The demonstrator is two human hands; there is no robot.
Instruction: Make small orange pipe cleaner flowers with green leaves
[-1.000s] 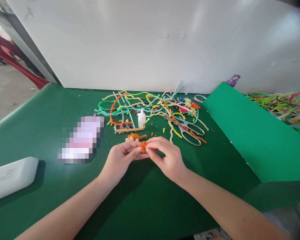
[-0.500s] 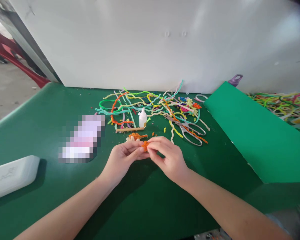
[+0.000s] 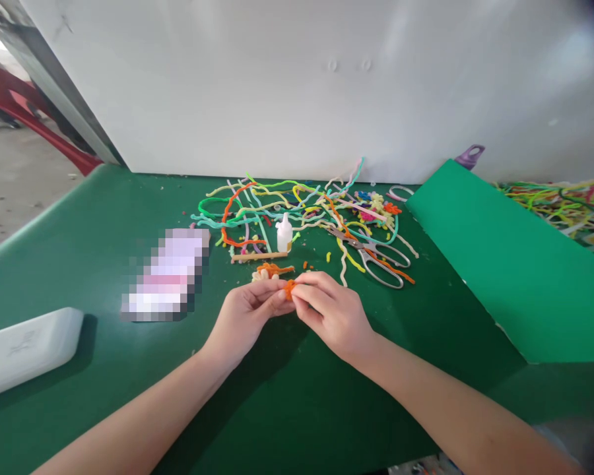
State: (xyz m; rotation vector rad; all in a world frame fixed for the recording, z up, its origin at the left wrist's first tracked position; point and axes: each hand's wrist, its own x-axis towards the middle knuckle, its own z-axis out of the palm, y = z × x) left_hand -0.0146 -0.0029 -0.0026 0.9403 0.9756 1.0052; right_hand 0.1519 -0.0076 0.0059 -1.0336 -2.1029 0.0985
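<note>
A small orange piece of fuzzy cord [image 3: 290, 289], bunched up like a little flower, sits between my two hands. My left hand [image 3: 250, 315] pinches it from the left with thumb and fingers. From the right, the fingertips of my right hand [image 3: 331, 313] press on the same piece. Just beyond the left fingers lie orange and cream cord pieces [image 3: 272, 270], partly covered by the hand. A small white bottle [image 3: 284, 235] stands upright behind them, next to a thin tan stick [image 3: 260, 257].
Tangled coloured cords [image 3: 277, 198] spread along the back of the green table [image 3: 143, 382]. Metal scissors [image 3: 371, 254] lie to the right, near a leaning green board [image 3: 515, 264]. On the left are a blurred-out phone-like slab [image 3: 171, 270] and a white case [image 3: 34, 349].
The view has shifted very slightly, so everything sits a little further right. Both hands keep hold of the orange piece, with hardly any finger movement.
</note>
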